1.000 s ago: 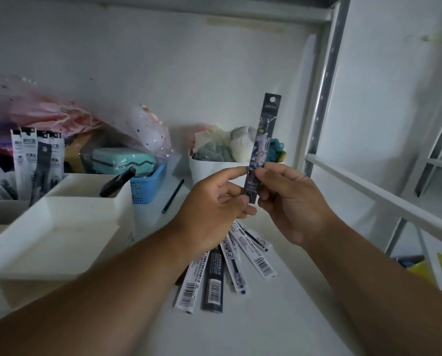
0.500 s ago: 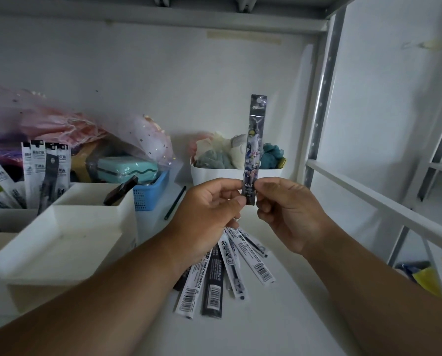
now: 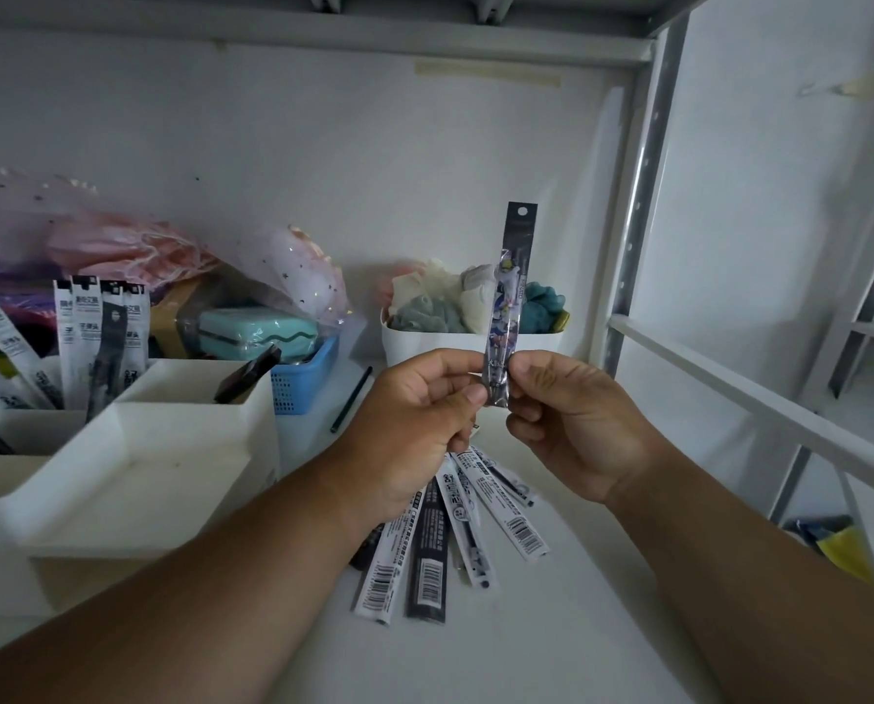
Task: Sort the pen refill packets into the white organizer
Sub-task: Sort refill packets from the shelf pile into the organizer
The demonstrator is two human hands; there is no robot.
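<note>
A dark refill packet (image 3: 510,287) with a colourful print stands nearly upright at centre frame. My left hand (image 3: 414,429) and my right hand (image 3: 572,424) both pinch its lower end. Under my left hand a fan of several white and black refill packets (image 3: 455,541) hangs down; its top is hidden by my fingers. The white organizer (image 3: 135,449) sits at the left, its front tray bare. Several refill packets (image 3: 94,337) stand upright in its rear left compartment.
A black object (image 3: 246,381) leans in the organizer's rear right cell. Behind are a blue basket (image 3: 305,378) with a teal case (image 3: 257,330), a white bin (image 3: 470,343) of soft items, a dark pen (image 3: 351,398) and pink bags (image 3: 130,251). A shelf upright (image 3: 633,236) stands right.
The packet between both hands has straightened from a rightward tilt to near upright and its face has turned. Both hands keep their hold. The camera has tilted up slightly.
</note>
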